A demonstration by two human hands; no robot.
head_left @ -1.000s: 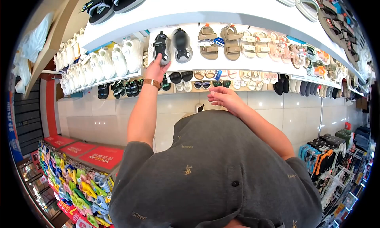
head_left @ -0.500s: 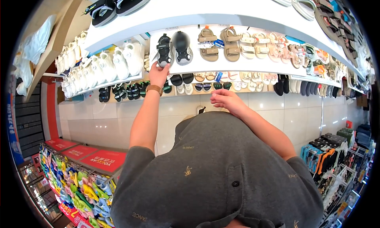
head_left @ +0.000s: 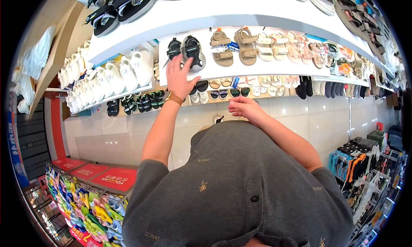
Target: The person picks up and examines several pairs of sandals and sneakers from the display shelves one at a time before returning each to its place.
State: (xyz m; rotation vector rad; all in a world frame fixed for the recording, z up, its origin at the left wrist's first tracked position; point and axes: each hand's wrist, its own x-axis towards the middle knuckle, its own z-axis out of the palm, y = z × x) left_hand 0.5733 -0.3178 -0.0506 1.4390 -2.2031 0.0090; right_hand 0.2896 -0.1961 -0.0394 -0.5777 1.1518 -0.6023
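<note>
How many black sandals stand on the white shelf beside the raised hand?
2. One black sandal sits just above the fingertips of the left hand; the second black sandal is right beside it, next to the tan sandals. The hand may hide more.

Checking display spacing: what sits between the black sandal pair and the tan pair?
Nothing; the head view shows only bare white shelf between the black sandals and the tan sandals.

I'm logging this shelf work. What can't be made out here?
Head view: left hand covers part of the black sandals; contact unclear.
Head view: right hand curled, fingers hide whether it holds anything.
Head view: shelf tags too small to read.
</note>
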